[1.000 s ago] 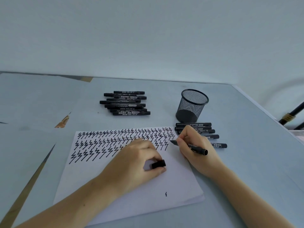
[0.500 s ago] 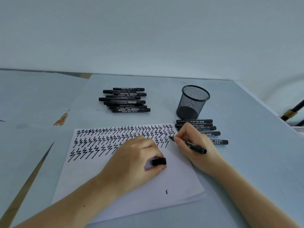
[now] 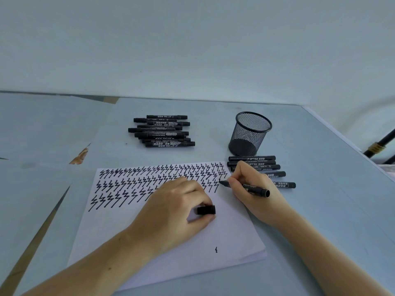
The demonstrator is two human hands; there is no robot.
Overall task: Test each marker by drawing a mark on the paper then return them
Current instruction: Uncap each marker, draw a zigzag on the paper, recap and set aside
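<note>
Nearest the camera, a sheet of paper (image 3: 230,238) is laid flat on the pale table (image 3: 320,231), its near part bare but for one small stray mark (image 3: 216,250), so room is left for further tests; upon the sheet the left hand (image 3: 177,210) is rested, fingers curled, a black cap (image 3: 206,210) pinched between thumb and forefinger, seemingly kept ready for recapping while the paper is weighed down; just to the right, the right hand (image 3: 252,189) is closed in a writing grip round an uncapped marker (image 3: 245,186), its tip set at the right end of the second row of marks, beside the sheet's right edge; across the far part of the sheet, rows of zigzag marks (image 3: 149,178) are ranged in lines, one for each pen tried, it is judged; beyond the right hand, a short row of capped markers (image 3: 256,165) is laid side by side, partly hidden by the hand; behind these, an empty mesh pen cup (image 3: 250,133) is stood upright; farthest, left of the cup, a larger pile of markers (image 3: 162,131) is stacked; which group is tested cannot be told.
</note>
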